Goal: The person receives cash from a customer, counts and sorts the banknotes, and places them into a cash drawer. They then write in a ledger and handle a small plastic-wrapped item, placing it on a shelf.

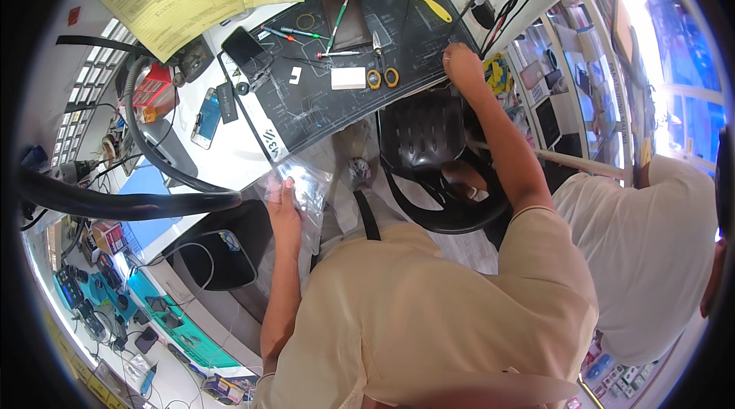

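Note:
My left hand (284,214) is closed on a clear plastic bag (310,193), thumb on top, just off the near left edge of the work table. Glare hides what the bag holds, if anything. At the table's right edge my right hand (463,66) has its fingers curled; what they hold, if anything, is hidden. Under it lies the corner of a black work mat (321,110). A yellow scraper (432,5) is the nearest tool to that hand. Scissors with orange and black handles (382,76) lie left of it, beside a white card (348,78).
A brown wallet-like case (344,17), screwdrivers and a black phone (245,49) rest on the mat. Another phone (206,118) lies left. Yellow forms (172,0) hang above. A black hose (130,202) juts in. A black chair (421,133) stands near; a person in white (635,248) is at right.

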Motion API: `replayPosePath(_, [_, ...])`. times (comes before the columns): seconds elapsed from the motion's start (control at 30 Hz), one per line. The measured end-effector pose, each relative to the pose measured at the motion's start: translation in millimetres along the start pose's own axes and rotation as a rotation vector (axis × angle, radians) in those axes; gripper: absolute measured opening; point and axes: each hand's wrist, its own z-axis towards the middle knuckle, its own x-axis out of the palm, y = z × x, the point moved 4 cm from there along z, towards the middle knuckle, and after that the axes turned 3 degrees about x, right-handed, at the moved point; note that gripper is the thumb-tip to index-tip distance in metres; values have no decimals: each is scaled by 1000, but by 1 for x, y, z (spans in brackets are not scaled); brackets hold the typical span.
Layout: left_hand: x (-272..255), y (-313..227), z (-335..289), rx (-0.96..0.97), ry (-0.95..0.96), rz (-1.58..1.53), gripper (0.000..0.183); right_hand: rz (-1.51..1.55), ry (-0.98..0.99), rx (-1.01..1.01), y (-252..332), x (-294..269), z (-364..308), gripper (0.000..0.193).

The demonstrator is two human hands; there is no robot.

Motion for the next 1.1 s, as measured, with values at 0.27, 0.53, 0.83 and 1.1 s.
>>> replayPosePath(0.27, [-7, 5, -2, -33, -21, -7, 30, 254, 22, 47, -22, -2, 2, 23])
replayPosePath(0.53, [-1, 0, -4, -12, 0, -4, 31, 14, 5, -112, -4, -4, -11, 21])
replayPosePath(0.83, [-2, -11, -10, -85, 8, -76, 35, -185, 68, -157, 2, 6, -5, 19])
replayPosePath(1.1, [-30, 7, -25, -141, -115, -129, 40, 247, 46, 48, -4, -5, -5, 27])
